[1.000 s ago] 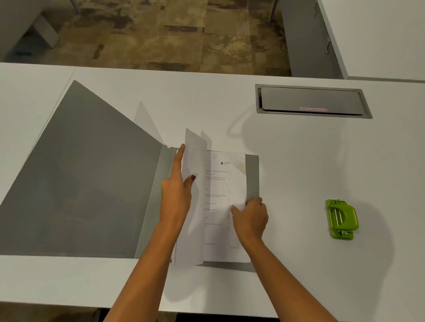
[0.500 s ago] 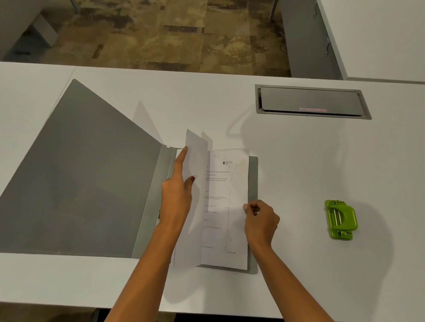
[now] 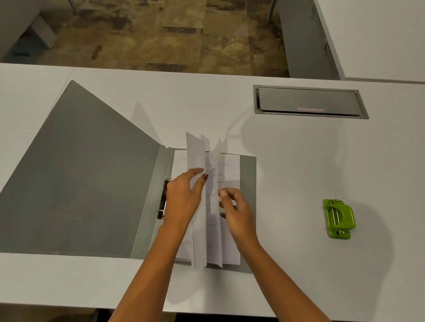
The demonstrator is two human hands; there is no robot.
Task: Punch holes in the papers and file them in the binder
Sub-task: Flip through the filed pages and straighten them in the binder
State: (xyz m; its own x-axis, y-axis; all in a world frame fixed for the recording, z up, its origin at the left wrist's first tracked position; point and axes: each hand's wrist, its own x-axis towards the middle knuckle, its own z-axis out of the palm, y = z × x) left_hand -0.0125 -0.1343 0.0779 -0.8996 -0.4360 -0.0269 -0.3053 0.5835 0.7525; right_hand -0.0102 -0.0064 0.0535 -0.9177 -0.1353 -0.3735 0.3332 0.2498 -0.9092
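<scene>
A grey binder lies open on the white desk, its front cover spread to the left and its metal ring clip showing beside my left wrist. White printed papers lie on its right half, and some sheets stand up on edge in the middle. My left hand holds the upright sheets, thumb on the near face. My right hand pinches the edge of a raised sheet just to the right of them. A green hole punch sits on the desk to the right, untouched.
A grey cable hatch is set into the desk at the back right. A second white desk with a grey cabinet stands beyond it. Patterned carpet shows past the desk's far edge.
My right hand left the binder's right edge and moved left onto the papers, lifting a sheet. My left hand shifted from a pointing finger to a grip on the upright sheets, uncovering the ring clip.
</scene>
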